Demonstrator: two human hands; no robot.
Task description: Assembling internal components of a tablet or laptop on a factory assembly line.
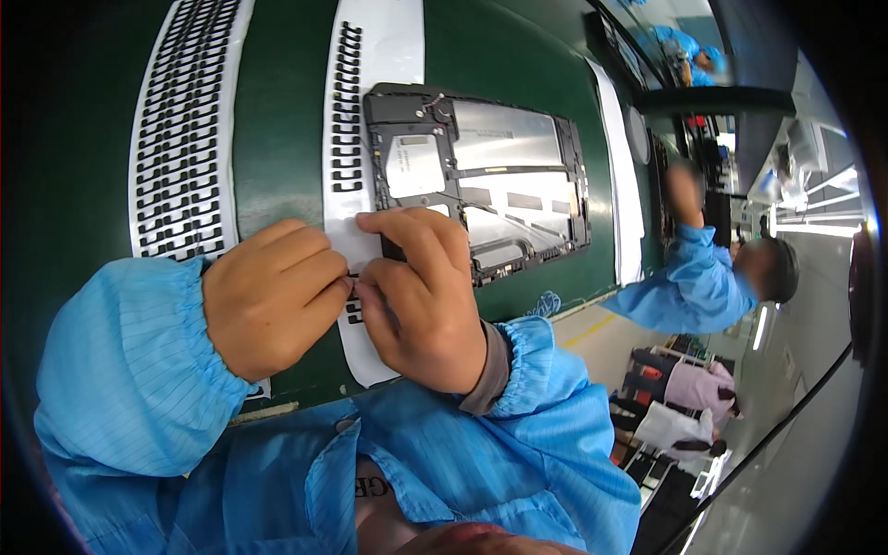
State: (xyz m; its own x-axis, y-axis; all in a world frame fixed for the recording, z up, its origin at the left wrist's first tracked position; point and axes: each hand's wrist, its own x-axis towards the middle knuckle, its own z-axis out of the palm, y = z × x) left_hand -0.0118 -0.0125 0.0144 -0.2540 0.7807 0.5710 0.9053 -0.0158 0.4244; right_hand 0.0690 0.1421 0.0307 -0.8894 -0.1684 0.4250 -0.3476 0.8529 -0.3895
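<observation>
My left hand (275, 301) and my right hand (424, 301) meet over the lower part of a white backing strip (370, 361) bearing a column of small black bracket-shaped pieces (347, 111). Thumb and fingertips are pinched together on both hands. Whatever is between them is too small and covered to make out. Just beyond my right hand lies an opened flat electronic device (509, 139), with a black frame, silver panels and a white label; my right fingers hide its near left corner.
A wider white sheet (185, 120) with rows of the same black pieces lies at the left on the green table (282, 111). White sheeting (620, 176) runs along the right side. A co-worker in a blue smock (703, 282) is at the right, with other people farther back.
</observation>
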